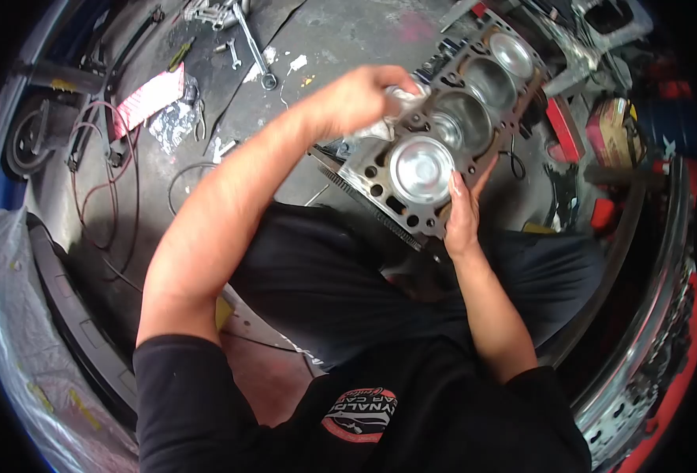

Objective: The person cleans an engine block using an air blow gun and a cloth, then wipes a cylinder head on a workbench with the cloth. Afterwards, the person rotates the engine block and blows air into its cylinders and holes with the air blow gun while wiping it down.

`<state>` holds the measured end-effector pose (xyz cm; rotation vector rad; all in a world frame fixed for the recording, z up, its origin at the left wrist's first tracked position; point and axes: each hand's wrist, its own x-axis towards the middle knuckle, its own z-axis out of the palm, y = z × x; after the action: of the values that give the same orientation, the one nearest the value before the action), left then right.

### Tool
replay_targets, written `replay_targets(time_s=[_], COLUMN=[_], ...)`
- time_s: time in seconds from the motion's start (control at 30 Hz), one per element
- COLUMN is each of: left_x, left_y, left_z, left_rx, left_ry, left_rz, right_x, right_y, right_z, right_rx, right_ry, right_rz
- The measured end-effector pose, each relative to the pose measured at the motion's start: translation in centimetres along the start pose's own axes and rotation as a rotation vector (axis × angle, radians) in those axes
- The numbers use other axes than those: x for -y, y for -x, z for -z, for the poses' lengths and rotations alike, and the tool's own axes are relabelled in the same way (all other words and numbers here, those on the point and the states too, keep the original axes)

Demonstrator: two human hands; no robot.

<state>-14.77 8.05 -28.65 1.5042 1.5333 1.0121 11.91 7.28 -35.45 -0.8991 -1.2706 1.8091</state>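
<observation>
An engine block (384,206) lies tilted in front of me, its flat top face up with a row of several cylinder bores. The nearest piston (421,169) and the farthest piston (512,54) sit high; in the middle bores (460,122) the pistons are lower. My left hand (364,98) is closed on a crumpled white rag (399,106), against the left edge of the top face, and is slightly blurred. My right hand (465,217) grips the block's near right edge, thumb on top beside the nearest piston and fingers along the side. A toothed ring (364,201) shows at the near end.
On the floor lie a long ratchet or wrench (255,49), a small wrench (234,55), pliers (199,120), a red-and-white packet (150,101) and clear plastic (173,124). Hoses (135,185) curl at left. A red box (565,130) and a carton (612,134) stand at right.
</observation>
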Motion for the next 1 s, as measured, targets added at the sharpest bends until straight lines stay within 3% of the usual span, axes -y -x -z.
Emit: replay_targets(time_s=[0.1, 0.17, 0.27, 0.3, 0.4, 0.47, 0.5, 0.53, 0.6, 0.63, 0.67, 0.7, 0.73, 0.77, 0.8, 0.83, 0.9, 0.93, 0.97, 1.0], left_x=[-3.1, -2.1, -2.6, -4.1, -2.6, -1.3, -1.4, -1.5, -4.2, -6.0, -7.6, -8.7, -8.7, -10.1, -8.3, -8.1, -8.8, -9.2, -7.7, -4.2], left_y=[4.5, 9.3, 14.4, 14.8, 15.0, 14.3, 14.2, 14.2, 15.6, 15.8, 15.9, 16.1, 16.7, 17.4, 17.9, 18.5, 17.8, 16.8, 16.8, 15.6], left_z=[0.9, -0.6, -5.1, -7.1, -15.1, -19.9, -21.5, -23.1, -24.5, -24.3, -24.8, -25.5, -25.2, -23.9, -22.4, -20.0, -14.8, -13.1, -11.7, -12.0], left_rx=[-0.100, -0.224, -0.572, -0.702, -0.968, -1.133, -1.133, -1.133, -0.853, -0.615, -0.605, -0.596, -0.628, -0.717, -0.821, -0.950, -1.248, -1.285, -1.035, -0.965], left_ry=[-0.153, -0.183, 0.034, 0.152, 0.072, 0.170, 0.164, 0.158, -0.027, -0.154, -0.041, 0.071, 0.154, 0.373, 0.502, 0.746, 0.769, 0.700, 0.605, 0.606], left_rz=[0.263, 0.331, 0.437, 0.423, 0.292, 0.230, 0.197, 0.164, 0.018, -0.111, -0.142, -0.171, -0.063, 0.218, 0.311, 0.379, 0.345, 0.290, 0.264, 0.335], right_x=[0.2, -0.3, -0.6, -1.4, 0.6, 1.3, 1.6, 1.5, 2.3, 2.3, 1.5, 2.7, 2.2, 3.2, 4.3, 4.7, 5.4, 4.6, 3.7, 3.1], right_y=[-0.5, -0.6, -0.7, -1.0, -0.2, 1.6, 2.5, 4.0, 8.1, 10.4, 12.6, 14.5, 15.9, 16.6, 17.2, 17.3, 15.2, 14.9, 14.4, 14.2], right_z=[-0.8, -0.2, -0.2, 0.2, 0.6, 3.3, 4.2, 4.8, 4.9, 5.2, 5.9, 5.7, 4.5, 4.2, 3.8, 2.7, 2.3, 1.9, 2.0, 2.1], right_rx=[-0.014, -0.006, -0.073, -0.078, 0.007, 0.093, 0.133, 0.131, -0.012, -0.067, -0.044, 0.052, 0.029, 0.151, 0.269, 0.355, 0.505, 0.446, 0.402, 0.328], right_ry=[-0.044, 0.041, 0.239, 0.297, 0.187, 0.183, 0.186, 0.329, 0.176, 0.103, 0.224, 0.239, 0.015, -0.036, -0.073, 0.014, 0.372, 0.254, 0.264, 0.168], right_rz=[0.095, 0.138, 0.157, 0.156, 0.282, 0.137, 0.070, 0.190, 0.118, 0.052, 0.127, 0.045, -0.055, -0.168, -0.285, -0.234, 0.018, -0.044, -0.032, -0.112])
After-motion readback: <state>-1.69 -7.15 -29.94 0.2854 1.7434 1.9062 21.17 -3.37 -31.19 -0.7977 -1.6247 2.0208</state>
